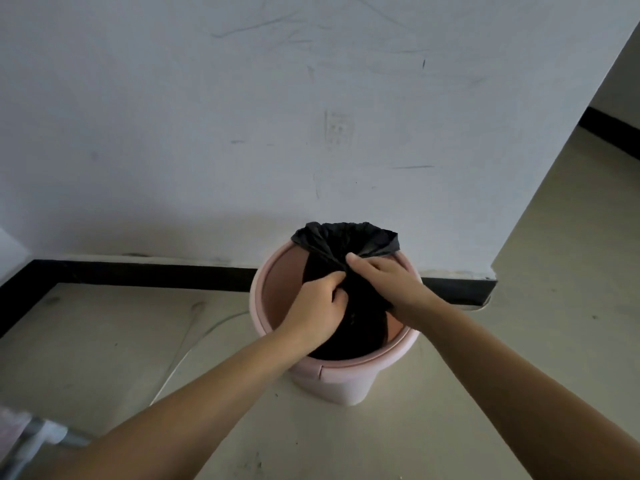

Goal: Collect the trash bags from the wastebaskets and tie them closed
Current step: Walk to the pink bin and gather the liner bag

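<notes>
A round pink wastebasket (pixel 273 292) stands on the floor against the wall. Inside it sits a black trash bag (pixel 360 327), its mouth gathered into a bunch that flares above the far rim (pixel 346 237). My left hand (pixel 318 306) grips the gathered neck of the bag from the left, fingers curled into the plastic. My right hand (pixel 384 282) holds the same neck from the right, thumb and fingers wrapped over it. The bag's lower part is hidden inside the basket.
A scuffed white wall (pixel 242 133) with a black baseboard (pixel 138 275) runs behind the basket. The wall ends at a corner (pixel 495 271) on the right, where the pale floor continues. A thin cord (pixel 187 351) lies on the floor left; a blurred pale object (pixel 27 434) sits at bottom left.
</notes>
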Motion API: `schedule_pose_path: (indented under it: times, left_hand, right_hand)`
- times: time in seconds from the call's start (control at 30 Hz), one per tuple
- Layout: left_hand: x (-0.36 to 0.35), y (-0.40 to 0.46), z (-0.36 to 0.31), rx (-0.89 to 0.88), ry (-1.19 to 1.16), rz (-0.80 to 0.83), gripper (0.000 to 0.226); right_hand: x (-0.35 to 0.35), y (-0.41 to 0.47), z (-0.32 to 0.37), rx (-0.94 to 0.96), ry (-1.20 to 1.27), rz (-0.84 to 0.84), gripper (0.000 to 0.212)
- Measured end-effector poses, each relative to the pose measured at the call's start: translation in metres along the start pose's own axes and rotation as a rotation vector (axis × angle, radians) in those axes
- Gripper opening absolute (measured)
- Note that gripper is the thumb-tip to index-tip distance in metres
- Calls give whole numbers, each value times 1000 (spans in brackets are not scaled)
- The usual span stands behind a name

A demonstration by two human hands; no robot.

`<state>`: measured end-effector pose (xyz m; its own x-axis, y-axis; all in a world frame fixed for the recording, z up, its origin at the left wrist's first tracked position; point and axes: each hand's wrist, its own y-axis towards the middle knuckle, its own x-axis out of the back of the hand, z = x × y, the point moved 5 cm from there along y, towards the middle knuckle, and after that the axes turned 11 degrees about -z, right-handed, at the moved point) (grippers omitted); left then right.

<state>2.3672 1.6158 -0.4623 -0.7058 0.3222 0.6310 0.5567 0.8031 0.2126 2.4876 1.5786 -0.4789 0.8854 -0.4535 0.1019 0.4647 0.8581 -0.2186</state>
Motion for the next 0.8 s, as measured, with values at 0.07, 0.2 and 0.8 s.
schedule_pose_path:
  times: [0.07, 0.2, 0.8]
  left_hand:
    - [-12, -8, -3, 13, -95, 169, 40]
    - [-31, -22, -2, 162, -379, 519, 50]
    - [2, 71, 58, 566, -416, -331, 37]
  right_hand:
    - [-14, -2, -5, 10, -142, 94, 35]
    - [4, 5, -15, -42, -130, -8, 12]
    - [42, -7, -4, 219, -763, -18, 31]
